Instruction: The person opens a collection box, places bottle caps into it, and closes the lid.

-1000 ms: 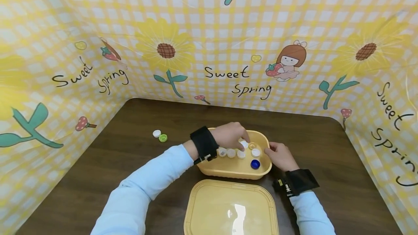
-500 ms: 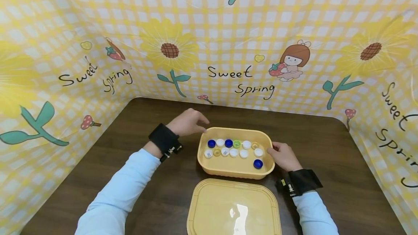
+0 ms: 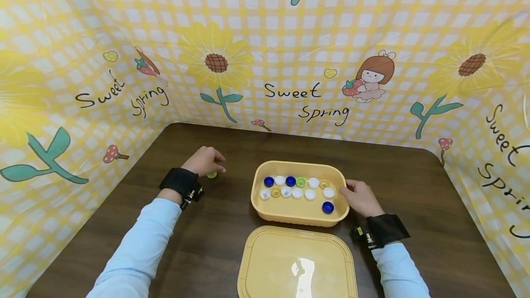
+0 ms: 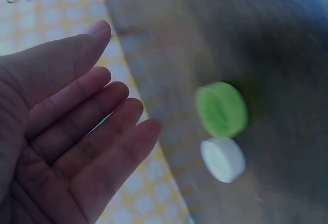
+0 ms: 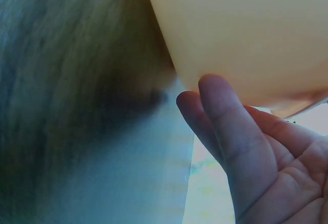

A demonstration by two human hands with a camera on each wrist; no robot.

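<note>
My left hand [image 3: 204, 162] is over the table at the left, palm facing inward and holding nothing. Beside its fingers, a green bottle cap [image 4: 222, 109] lies against a white bottle cap [image 4: 223, 160]; in the head view the hand hides the white one and part of the green. Most of a yellow plastic box's [image 3: 300, 216] caps sit in two rows: blue, white, green and clear yellow. A lone blue cap [image 3: 328, 207] lies nearer its front right. At the box's right end my right hand [image 3: 362, 198] holds the side, thumb on the outer wall.
A yellow lid [image 3: 296, 261] lies flat on the brown table [image 3: 198, 243], just in front of the box. Checked yellow cloth [image 3: 281, 49] with flower prints hangs behind the table and along both sides.
My left hand has left the box and moved left to the two loose caps. A white cap now shows where its fingers were. The right hand stays at the box's end.
</note>
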